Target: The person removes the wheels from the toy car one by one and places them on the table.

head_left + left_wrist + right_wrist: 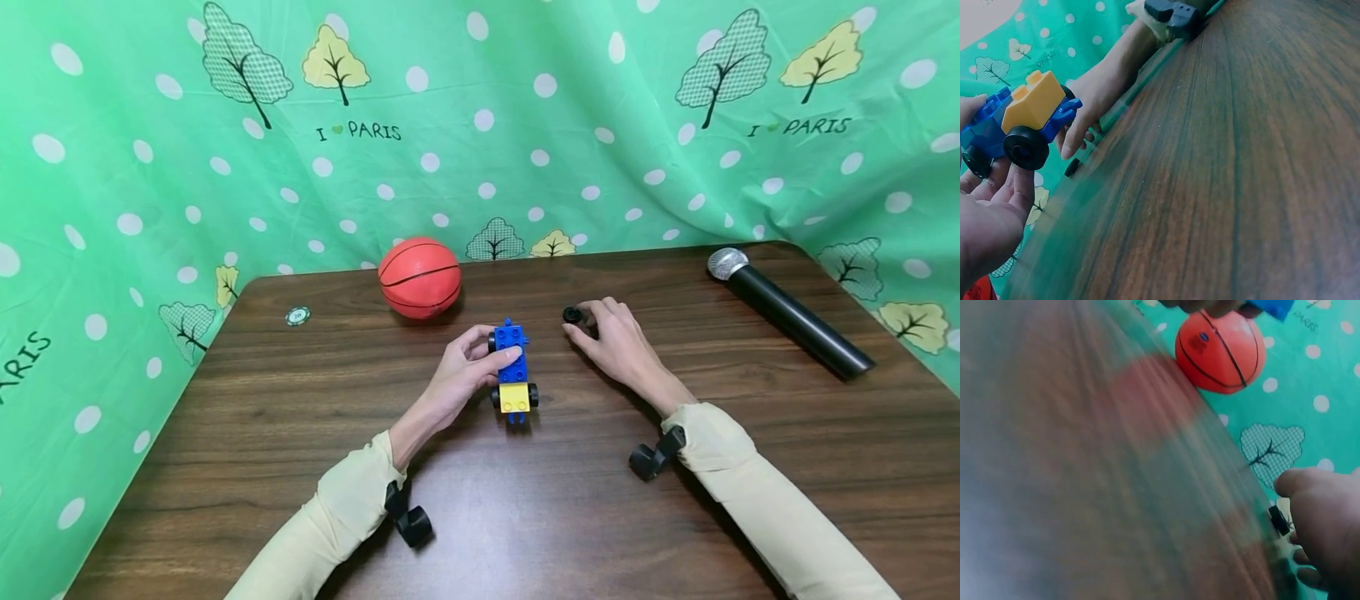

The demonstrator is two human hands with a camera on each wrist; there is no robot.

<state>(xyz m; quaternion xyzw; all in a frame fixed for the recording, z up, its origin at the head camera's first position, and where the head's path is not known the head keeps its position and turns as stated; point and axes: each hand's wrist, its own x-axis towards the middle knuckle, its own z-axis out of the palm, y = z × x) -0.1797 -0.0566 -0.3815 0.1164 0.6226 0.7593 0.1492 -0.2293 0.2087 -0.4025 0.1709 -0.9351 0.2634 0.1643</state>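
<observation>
Blue and yellow plastic, and here it is, pinched in my left grip [457,375]: the toy car [513,372], my thumb across the blue top and my fingers tucked underneath, the whole thing lifted off the bench [225,417]! The yellow block [514,398] sits at the end nearer me, a black wheel on either side of it. Up at the far end there's a wheel on the left, and on the right a small blue peg [527,340] pokes out of the side.

Over to my right grip [618,342], and it's at the loose wheel [572,315], thumb and fingers parted around that little black piece. From the left wrist I see it on the bench just beneath my fingertips, with a sliver of space between.

Round the field we go! The red basketball [420,277] sits beyond my left grip, near the far edge. Out left lies a poker chip [297,316]; well over to the right, a microphone [795,312] rests at a slant, silver head pointing away from me. Behind it all hangs the green cloth [450,183], white dots, trees and "PARIS" lettering. Cream sleeves [345,492] on both my arms, with a black gadget [411,523] at each wrist.
</observation>
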